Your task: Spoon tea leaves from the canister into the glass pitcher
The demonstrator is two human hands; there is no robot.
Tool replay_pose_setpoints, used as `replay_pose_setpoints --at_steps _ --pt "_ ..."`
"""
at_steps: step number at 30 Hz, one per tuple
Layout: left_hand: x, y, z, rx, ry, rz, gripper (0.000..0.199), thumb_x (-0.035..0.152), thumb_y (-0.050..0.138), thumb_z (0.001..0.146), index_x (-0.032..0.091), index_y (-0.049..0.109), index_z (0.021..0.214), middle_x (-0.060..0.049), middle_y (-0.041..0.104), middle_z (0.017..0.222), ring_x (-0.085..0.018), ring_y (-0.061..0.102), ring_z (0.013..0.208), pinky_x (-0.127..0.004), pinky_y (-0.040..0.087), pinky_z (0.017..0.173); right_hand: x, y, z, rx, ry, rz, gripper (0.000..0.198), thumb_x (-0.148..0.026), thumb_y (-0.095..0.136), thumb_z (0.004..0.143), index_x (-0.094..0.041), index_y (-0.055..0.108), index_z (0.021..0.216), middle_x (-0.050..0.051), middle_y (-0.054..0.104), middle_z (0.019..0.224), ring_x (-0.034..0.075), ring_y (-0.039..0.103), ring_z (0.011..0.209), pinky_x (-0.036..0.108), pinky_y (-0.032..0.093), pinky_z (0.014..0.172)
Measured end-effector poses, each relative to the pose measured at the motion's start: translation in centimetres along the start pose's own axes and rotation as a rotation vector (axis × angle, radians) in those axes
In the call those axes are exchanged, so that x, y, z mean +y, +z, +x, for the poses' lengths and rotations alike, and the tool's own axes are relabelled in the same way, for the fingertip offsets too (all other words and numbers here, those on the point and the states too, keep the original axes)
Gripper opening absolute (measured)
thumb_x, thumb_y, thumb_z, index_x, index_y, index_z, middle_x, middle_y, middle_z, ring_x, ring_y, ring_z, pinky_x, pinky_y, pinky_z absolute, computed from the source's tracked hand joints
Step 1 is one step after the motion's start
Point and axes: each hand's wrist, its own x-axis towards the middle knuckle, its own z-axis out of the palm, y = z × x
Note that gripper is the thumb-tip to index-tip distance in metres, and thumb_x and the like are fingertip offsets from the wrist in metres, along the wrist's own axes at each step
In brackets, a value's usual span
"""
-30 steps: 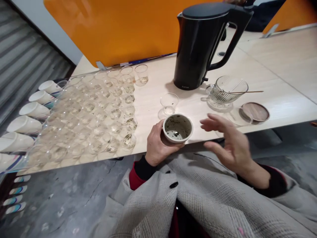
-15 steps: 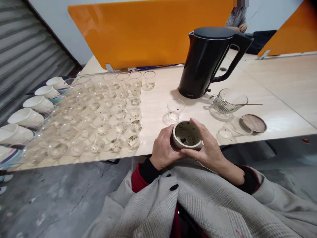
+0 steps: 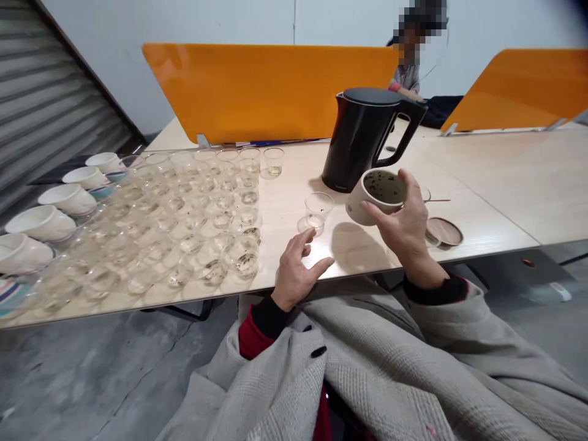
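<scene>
Held up above the table, a pale ceramic cup (image 3: 361, 208) tilts a little in my right hand (image 3: 408, 220), thumb on its near side and fingers round the far side. Dark leaf bits stick to its inner wall. My left hand (image 3: 296, 269) is held over the table's front edge with thumb and fingers apart, nothing in it. Just beyond its fingertips stands a clear plastic cup (image 3: 319, 205). The black electric kettle (image 3: 356, 141) is behind the ceramic cup. A round wooden lid (image 3: 444, 231) lies to the right, and my right hand mostly hides the glassware there.
Rows of clear plastic cups (image 3: 184, 214) with a little liquid and dark bits fill the table's left side. White paper cups (image 3: 68, 199) line the far left. Orange dividers (image 3: 275, 92) stand at the back; a person (image 3: 407, 76) is beyond them.
My left hand has let go of the ceramic cup and moved slightly down and left, opening. My right hand has lifted the cup up and to the right. The view has tilted upward.
</scene>
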Motion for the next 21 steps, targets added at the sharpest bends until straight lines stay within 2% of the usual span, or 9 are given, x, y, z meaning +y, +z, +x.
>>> replay_pose_setpoints --at_steps 6,11,15,21 --pt "-0.4 0.3 0.1 0.026 -0.015 -0.028 0.050 0.034 0.078 0.092 0.023 0.064 0.138 -0.013 0.070 0.135 -0.026 0.068 0.121 -0.040 0.060 0.096 1.2 3.0 2.1 0.058 0.029 0.000 0.097 -0.066 0.080 0.079 -0.017 0.046 0.155 0.021 0.056 0.151 0.040 0.054 0.142 0.065 0.043 0.120" --pt "-0.3 0.3 0.2 0.024 -0.010 -0.019 0.047 0.032 0.077 0.092 0.022 0.065 0.137 -0.012 0.071 0.130 -0.025 0.069 0.118 -0.038 0.061 0.094 0.2 5.5 4.4 0.038 -0.005 0.032 0.095 -0.063 0.078 0.080 -0.018 0.043 0.157 0.020 0.052 0.155 0.040 0.050 0.145 0.064 0.040 0.122" --pt "-0.2 0.2 0.2 0.015 -0.014 -0.012 0.045 0.031 0.076 0.092 0.022 0.066 0.135 -0.012 0.071 0.129 -0.025 0.070 0.118 -0.037 0.062 0.094 -1.3 8.6 7.1 -0.036 -0.028 0.102 0.094 -0.058 0.078 0.080 -0.019 0.043 0.158 0.019 0.049 0.159 0.039 0.048 0.148 0.063 0.037 0.125" --pt "0.0 0.1 0.1 0.003 -0.006 -0.007 0.042 0.030 0.074 0.094 0.022 0.066 0.134 -0.011 0.072 0.127 -0.024 0.070 0.116 -0.038 0.062 0.095 -2.6 13.4 9.8 -0.244 0.038 0.267 0.093 -0.050 0.084 0.072 -0.015 0.052 0.153 0.018 0.061 0.150 0.034 0.059 0.140 0.052 0.043 0.124"
